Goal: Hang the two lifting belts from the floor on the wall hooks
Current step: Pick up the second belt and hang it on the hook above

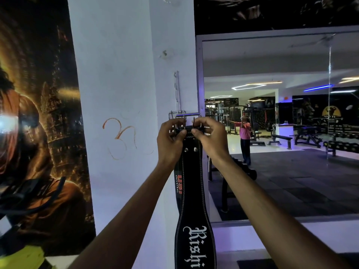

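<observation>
A black leather lifting belt [193, 200] with white lettering hangs straight down the white pillar. Its steel buckle [187, 115] is at the top, level with the lower end of a metal hook rail [177, 88] fixed to the pillar. My left hand [171, 138] and my right hand [208, 136] both pinch the belt's top end just under the buckle. Behind it hangs a second black belt [178, 183] with red and white print, mostly hidden, with its own buckle [172, 114] at the same height. Which hook either buckle sits on I cannot tell.
The white pillar [120, 94] has an orange scrawl on it. A dark poster [38, 123] covers the wall at left. A large wall mirror [281, 123] at right reflects the gym, benches, dumbbell racks and a person in a pink top.
</observation>
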